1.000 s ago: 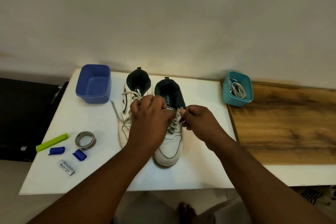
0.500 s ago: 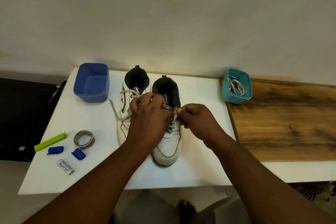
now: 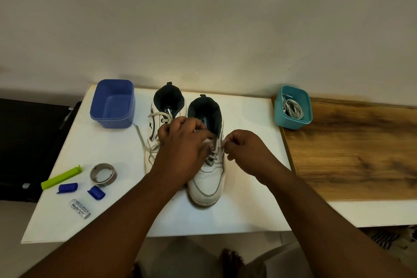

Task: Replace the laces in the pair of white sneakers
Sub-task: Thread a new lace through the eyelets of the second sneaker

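With both hands pinched on the lace point(image 3: 213, 150) of the right sneaker point(image 3: 208, 160) at the worktop's point(image 3: 248, 210) centre, left hand point(image 3: 182, 144) at 9 o'clock, right hand point(image 3: 244, 151) at 3, a sharp tug could drag the unweighted shoe or jam the lace in an eyelet.

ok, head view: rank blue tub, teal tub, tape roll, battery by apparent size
1. blue tub
2. teal tub, a bit smaller
3. tape roll
4. battery, close to the tape roll and nearer the camera, so that pair is unsure
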### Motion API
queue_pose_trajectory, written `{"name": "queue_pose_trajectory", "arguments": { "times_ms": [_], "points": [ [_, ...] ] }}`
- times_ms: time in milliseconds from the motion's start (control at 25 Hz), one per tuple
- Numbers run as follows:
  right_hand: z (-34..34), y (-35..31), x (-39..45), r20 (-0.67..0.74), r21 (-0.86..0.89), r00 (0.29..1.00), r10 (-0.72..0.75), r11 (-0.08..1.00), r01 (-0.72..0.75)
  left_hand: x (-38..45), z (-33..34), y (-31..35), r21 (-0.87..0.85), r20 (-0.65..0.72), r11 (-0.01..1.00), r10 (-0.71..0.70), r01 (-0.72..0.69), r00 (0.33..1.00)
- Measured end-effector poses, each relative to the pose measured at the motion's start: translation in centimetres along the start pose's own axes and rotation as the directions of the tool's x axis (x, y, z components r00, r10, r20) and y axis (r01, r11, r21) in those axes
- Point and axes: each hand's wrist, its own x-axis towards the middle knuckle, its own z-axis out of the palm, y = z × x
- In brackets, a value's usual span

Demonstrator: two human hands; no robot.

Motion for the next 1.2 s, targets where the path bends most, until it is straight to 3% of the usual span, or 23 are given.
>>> {"name": "queue_pose_trajectory", "arguments": {
  "times_ms": [80,120,200,240,280,320,440,480,520,560,640,720,800,1000,1200],
  "points": [
    [-0.7,-0.5,0.3,-0.125,0.196,0.985,0.12,0.976,-0.094,-0.1,-0.7,-0.2,0.011,0.049,1.0,0.006,-0.006,0.999],
    [-1.1,-0.8,0.6,-0.199,0.4,0.96,0.195,0.911,-0.102,-0.1,-1.1,-0.3,0.033,0.08,0.999,0.008,-0.01,0.997],
    [-2.3,-1.9,0.8,-0.269,0.823,0.904,0.332,0.566,0.037,-0.3,-1.6,-0.3,0.095,0.121,0.995,0.014,-0.025,0.993],
    [-2.9,-2.2,0.8,-0.306,0.907,0.884,0.355,0.392,0.156,-0.3,-1.7,-0.3,0.115,0.124,0.993,0.02,-0.034,0.992],
    [-3.5,-2.3,0.6,-0.376,0.916,0.854,0.361,0.287,0.281,-0.4,-1.7,-0.3,0.123,0.12,0.992,0.026,-0.041,0.992],
    [-4.2,-2.4,0.4,-0.473,0.879,0.809,0.35,0.251,0.405,-0.4,-1.7,-0.2,0.124,0.114,0.991,0.033,-0.047,0.993],
    [-5.9,-2.1,-0.1,-0.801,0.584,0.585,0.126,0.379,0.718,-0.2,-1.8,-0.4,0.128,0.107,0.99,0.049,-0.062,0.993],
    [-6.1,-1.6,-0.1,-0.854,0.438,0.521,-0.023,0.509,0.741,-0.3,-1.8,-0.4,0.12,0.11,0.991,0.051,-0.065,0.993],
    [-5.8,-0.9,0.1,-0.834,0.277,0.519,-0.187,0.672,0.687,-0.3,-1.9,-0.5,0.103,0.12,0.993,0.05,-0.063,0.991],
    [-5.1,-0.3,0.3,-0.745,0.11,0.589,-0.315,0.812,0.573,-0.4,-1.9,-0.5,0.08,0.137,0.995,0.047,-0.059,0.99],
    [-2.9,0.8,0.4,-0.417,-0.17,0.827,-0.377,0.926,0.336,-0.3,-2.1,-0.7,0.045,0.171,0.998,0.035,-0.043,0.985],
    [-0.6,1.4,0.4,-0.119,-0.338,0.952,-0.283,0.913,0.229,-0.1,-2.5,-1.0,0.036,0.184,0.999,-0.001,-0.006,0.983],
    [0.4,1.6,0.5,-0.017,-0.47,0.971,-0.238,0.859,0.203,0.1,-3.0,-1.2,0.044,0.154,0.998,-0.058,0.052,0.986],
    [0.2,1.2,0.5,-0.076,-0.57,0.963,-0.26,0.803,0.172,-0.5,-3.3,-1.3,0.07,0.14,0.989,-0.135,0.127,0.981],
    [-0.2,0.9,0.2,-0.262,-0.639,0.902,-0.342,0.762,0.104,-0.7,-3.8,-1.1,0.272,0.119,0.956,-0.149,0.112,0.982]
  ]
}}
